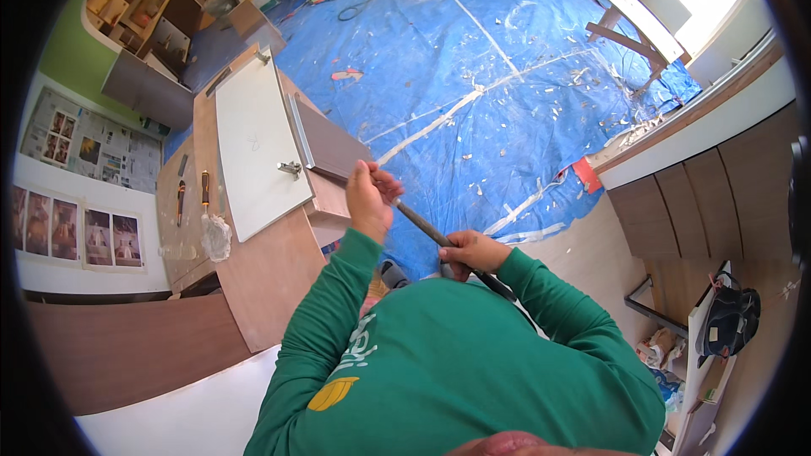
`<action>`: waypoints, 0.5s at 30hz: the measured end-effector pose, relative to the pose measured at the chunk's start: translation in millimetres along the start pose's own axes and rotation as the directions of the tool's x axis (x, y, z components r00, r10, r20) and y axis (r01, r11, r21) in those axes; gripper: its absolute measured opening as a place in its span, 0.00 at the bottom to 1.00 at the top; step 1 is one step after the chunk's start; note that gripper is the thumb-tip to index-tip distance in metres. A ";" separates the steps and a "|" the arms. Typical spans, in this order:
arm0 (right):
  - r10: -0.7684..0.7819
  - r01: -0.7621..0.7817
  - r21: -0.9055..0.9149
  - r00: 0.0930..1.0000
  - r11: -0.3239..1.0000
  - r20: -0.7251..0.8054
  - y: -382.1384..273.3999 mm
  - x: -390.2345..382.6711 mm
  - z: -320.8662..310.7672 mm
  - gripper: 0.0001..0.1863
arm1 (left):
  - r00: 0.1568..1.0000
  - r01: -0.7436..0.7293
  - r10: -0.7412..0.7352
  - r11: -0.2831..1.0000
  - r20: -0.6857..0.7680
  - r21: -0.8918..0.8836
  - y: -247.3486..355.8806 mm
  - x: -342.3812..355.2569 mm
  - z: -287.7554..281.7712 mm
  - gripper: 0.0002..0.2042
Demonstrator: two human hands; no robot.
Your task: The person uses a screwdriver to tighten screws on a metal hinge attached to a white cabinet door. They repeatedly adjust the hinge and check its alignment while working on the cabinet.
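Note:
My right hand (473, 253) is closed round a long dark rod (422, 221) in front of my belly. The rod slants up to the left, and its lower end runs down against my green shirt. Close to its light-coloured tip is my left hand (372, 198), palm turned inward, fingers loosely bent and thumb apart. Whether those fingers touch the tip is hard to see. Left of my hands, a white cabinet door (253, 143) with metal hinges (290, 168) lies on a wooden worktop (283, 283). A grey-brown panel (329, 139) rests along its right side.
Two screwdriver-like tools (205, 188) and a crumpled clear plastic bag (216, 236) lie left of the door. Blue sheeting (439, 93) with scattered scraps covers the floor. At far right stands a small white-topped stand (646, 27). A black bag (728, 321) hangs at lower right.

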State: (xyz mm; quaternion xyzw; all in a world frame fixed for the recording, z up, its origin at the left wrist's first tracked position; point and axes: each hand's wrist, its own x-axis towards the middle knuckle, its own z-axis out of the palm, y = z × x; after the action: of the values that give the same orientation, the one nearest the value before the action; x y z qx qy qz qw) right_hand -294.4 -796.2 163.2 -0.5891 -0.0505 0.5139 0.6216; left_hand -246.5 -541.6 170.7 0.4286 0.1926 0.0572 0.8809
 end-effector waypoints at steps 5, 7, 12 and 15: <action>-0.050 0.060 0.169 0.997 0.984 -0.060 31.7 6.2 -10.1 0.15 | 0.962 -0.235 0.265 0.929 -0.071 0.286 11.0 12.1 19.6 0.15; -0.048 0.061 0.144 0.995 0.988 -0.087 16.3 13.1 -9.8 0.16 | 0.957 -0.241 0.288 0.864 -0.042 0.442 -6.6 5.7 8.6 0.20; -0.045 0.054 0.137 0.997 0.989 -0.068 -30.6 32.5 -14.1 0.16 | 0.976 0.123 -0.158 0.968 0.151 0.219 -27.4 -12.3 24.5 0.19; -0.057 0.060 0.185 0.998 0.981 -0.019 -33.9 36.3 -11.8 0.15 | 0.978 0.113 -0.132 0.986 0.161 0.119 -16.9 -22.2 54.4 0.15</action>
State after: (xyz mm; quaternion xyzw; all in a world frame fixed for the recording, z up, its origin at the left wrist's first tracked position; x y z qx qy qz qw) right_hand -249.9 -771.3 166.6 -0.5302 -0.0153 0.4939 0.6890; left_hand -246.9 -598.0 194.4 0.4670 0.1464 -0.0441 0.8710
